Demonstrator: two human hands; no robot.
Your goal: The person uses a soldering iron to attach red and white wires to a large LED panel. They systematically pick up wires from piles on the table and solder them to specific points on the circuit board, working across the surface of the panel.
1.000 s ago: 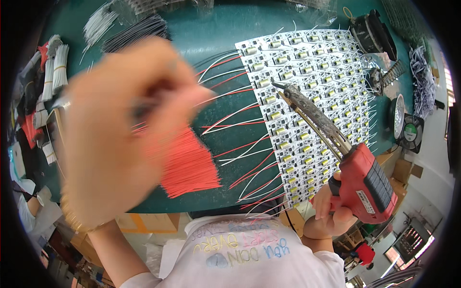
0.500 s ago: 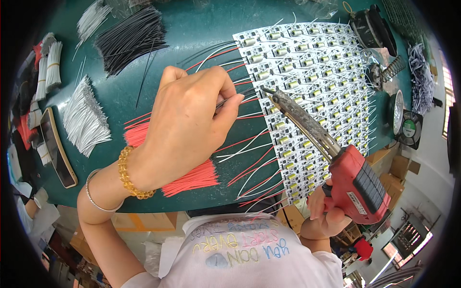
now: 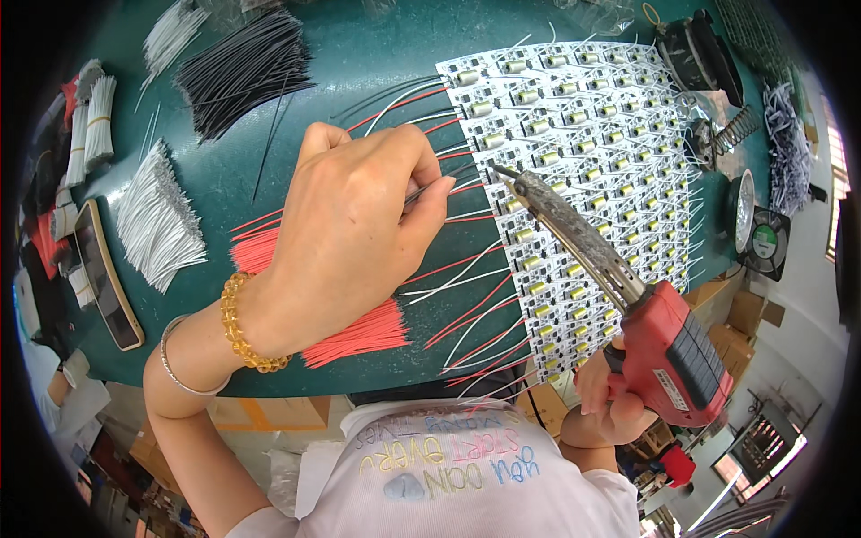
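Note:
My left hand (image 3: pixel 359 211) is closed in a pinch on a thin black wire (image 3: pixel 456 172), whose far end reaches the left edge of a white circuit board panel (image 3: pixel 491 142). My right hand (image 3: pixel 594 387) grips a red soldering gun (image 3: pixel 662 345) by its handle. The gun's dark tip is at the panel's left edge, close to the wire's end; whether they touch I cannot tell. Red and white wires stick out along that edge. Under my left wrist lies a pile of red wires (image 3: pixel 363 337), partly hidden by the hand.
Piles of black wires (image 3: pixel 242 73) and white wires (image 3: pixel 161 220) lie on the green table (image 3: pixel 359 36). A phone (image 3: pixel 109 278) rests at the left. On the far right are a metal coil stand (image 3: pixel 734 133) and a small black fan (image 3: pixel 765 242).
The soldering gun has shifted very slightly to the right, its tip still by the panel's edge. My left hand stays nearly in place, pinching the black wire.

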